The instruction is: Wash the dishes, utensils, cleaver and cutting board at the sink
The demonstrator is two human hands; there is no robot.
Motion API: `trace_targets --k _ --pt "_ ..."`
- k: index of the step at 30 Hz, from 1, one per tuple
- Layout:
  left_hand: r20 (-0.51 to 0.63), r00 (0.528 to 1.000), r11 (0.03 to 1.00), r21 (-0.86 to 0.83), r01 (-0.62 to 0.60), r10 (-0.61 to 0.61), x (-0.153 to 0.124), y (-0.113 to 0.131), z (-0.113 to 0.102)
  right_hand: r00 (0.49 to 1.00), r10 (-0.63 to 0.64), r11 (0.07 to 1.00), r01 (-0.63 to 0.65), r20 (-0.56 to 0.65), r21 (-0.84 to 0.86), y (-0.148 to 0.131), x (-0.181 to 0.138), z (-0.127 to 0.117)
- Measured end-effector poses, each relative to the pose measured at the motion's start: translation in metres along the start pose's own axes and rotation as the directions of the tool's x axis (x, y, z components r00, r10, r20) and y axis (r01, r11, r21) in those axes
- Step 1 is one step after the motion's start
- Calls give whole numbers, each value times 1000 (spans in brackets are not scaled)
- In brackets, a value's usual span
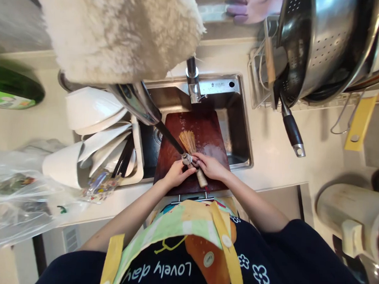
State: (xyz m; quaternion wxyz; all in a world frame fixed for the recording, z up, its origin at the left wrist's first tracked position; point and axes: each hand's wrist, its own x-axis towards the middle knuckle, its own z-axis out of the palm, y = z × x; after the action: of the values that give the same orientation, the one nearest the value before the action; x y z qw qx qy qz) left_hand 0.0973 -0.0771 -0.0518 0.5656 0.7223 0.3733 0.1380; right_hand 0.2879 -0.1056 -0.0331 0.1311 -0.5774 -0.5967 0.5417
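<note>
A dark red-brown cutting board (pixel 209 130) lies across the steel sink (pixel 238 119), wet on top. My right hand (pixel 210 166) is closed on the pale handle of a bamboo brush (pixel 188 142), whose bristles fan out on the board. My left hand (pixel 175 174) curls at the metal end of a black pan handle (pixel 170 139). That handle runs up left to a steel pan (pixel 134 101). Both hands meet at the board's near edge.
White bowls and plates fill a rack (pixel 91 132) left of the sink. The faucet (pixel 192 80) stands behind the board. A colander and pots (pixel 325 39) pile on the right rack. A plastic bag (pixel 15 192) lies left, and a white appliance (pixel 347 214) stands right.
</note>
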Motion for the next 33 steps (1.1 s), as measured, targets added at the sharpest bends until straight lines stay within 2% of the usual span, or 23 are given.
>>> trace_targets --k 5,10,13,16,19,22,27,30,33 --pt "-88 992 995 58 -84 89 -6 -6 6 996 32 990 -19 87 -138 -2 2 1" --pt "-105 992 978 201 -52 75 1 -6 -12 988 91 957 -53 122 -286 -14 1 0" --pt "-108 989 960 273 -65 98 20 3 -30 982 151 950 -113 110 -292 -19 1 -2" --pt "-182 977 951 306 -50 110 51 15 -40 975 210 930 -176 71 -322 -20 -2 1" --pt "-258 959 948 316 -33 119 83 27 -42 980 199 911 -187 -3 -368 -21 -7 9" --pt "-278 944 937 342 -76 178 107 35 -42 985 166 888 -169 -45 -427 -25 -11 16" --pt "-331 917 923 375 -90 224 122 36 -49 975 222 856 -208 -26 -473 -31 -14 10" --pt "-342 915 925 374 -75 212 123 34 -53 963 270 845 -245 -15 -476 -33 -23 5" --pt "-347 920 929 368 -45 183 124 34 -54 966 257 857 -228 1 -462 -34 -33 4"
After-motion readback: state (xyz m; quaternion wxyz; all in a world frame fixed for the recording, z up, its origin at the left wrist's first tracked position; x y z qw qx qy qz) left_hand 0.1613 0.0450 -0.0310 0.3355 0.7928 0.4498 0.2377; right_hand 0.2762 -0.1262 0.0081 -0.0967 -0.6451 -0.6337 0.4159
